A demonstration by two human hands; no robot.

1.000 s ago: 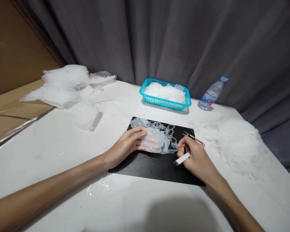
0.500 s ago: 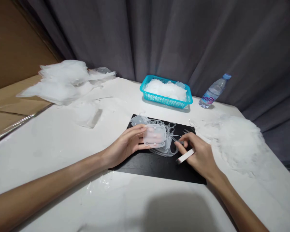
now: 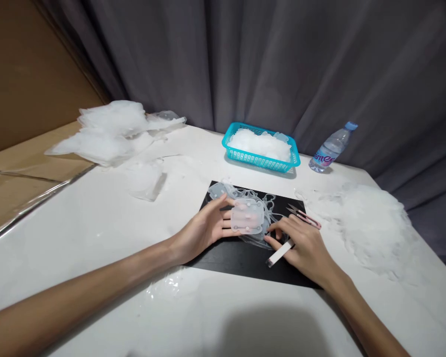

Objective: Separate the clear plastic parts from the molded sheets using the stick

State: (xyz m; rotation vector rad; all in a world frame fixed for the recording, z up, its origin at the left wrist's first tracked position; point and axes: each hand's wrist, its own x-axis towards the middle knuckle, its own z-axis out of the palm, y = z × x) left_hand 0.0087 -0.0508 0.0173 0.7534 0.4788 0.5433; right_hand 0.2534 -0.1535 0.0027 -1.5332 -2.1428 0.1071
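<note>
A clear-frosted, rounded-square silicone piece (image 3: 247, 217) with small raised dots rests on the stretched fingers of my left hand (image 3: 204, 225), its thumb raised near the upper edge. My right hand (image 3: 306, 245) is just right of the piece, thumb and index fingertip close together by its lower right edge. A slim white-handled tool (image 3: 281, 253) with a dark end is tucked in the right hand; its kind is unclear. Below both hands, clear trimmed strips and pieces (image 3: 269, 201) lie tangled on a black mat (image 3: 226, 255). Pink-handled thread snips (image 3: 308, 218) lie beyond my right knuckles.
A turquoise basket (image 3: 260, 161) of frosted pieces stands at the back, beside a water bottle (image 3: 332, 148). Clear scraps (image 3: 375, 228) are heaped on the right. Plastic bags of pieces (image 3: 111, 134) lie at the back left near cardboard (image 3: 26, 178).
The view has shifted slightly. My right hand has moved nearer the silicone piece, uncovering more of the snips. My left thumb has lifted off the piece's face.
</note>
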